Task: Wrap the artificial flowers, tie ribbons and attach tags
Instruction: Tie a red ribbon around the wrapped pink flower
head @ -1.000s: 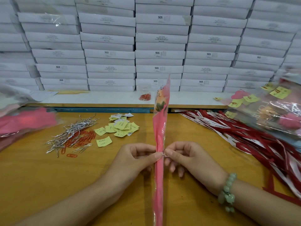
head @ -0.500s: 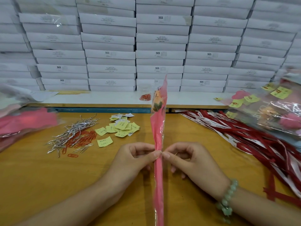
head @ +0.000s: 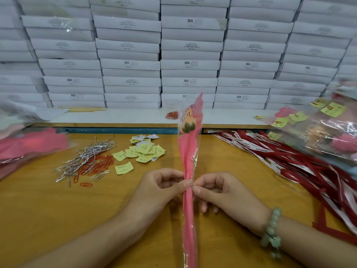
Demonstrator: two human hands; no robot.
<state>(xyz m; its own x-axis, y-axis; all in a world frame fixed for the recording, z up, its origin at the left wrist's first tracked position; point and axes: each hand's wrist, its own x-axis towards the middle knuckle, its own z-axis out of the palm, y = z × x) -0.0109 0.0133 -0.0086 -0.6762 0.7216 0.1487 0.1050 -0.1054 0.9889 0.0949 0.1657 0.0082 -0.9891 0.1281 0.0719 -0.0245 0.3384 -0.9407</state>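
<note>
At lower centre, the left hand (head: 160,190) and right hand (head: 222,192) each pinched the wrapped flower (head: 190,151) at mid-stem from opposite sides, thumb and forefinger closed on its pink sleeve. Its long axis ran straight up the frame's middle, bloom at the far end, with both hands equally near. Beyond lay silver twist ties (head: 85,159) at left and red ribbons (head: 289,161) at right.

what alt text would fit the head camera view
A left hand and right hand pinch the middle of a pink-wrapped artificial flower, held upright over a wooden table. Silver ties, orange paper clips and yellow tags lie left, red ribbons right, white boxes behind.
</note>
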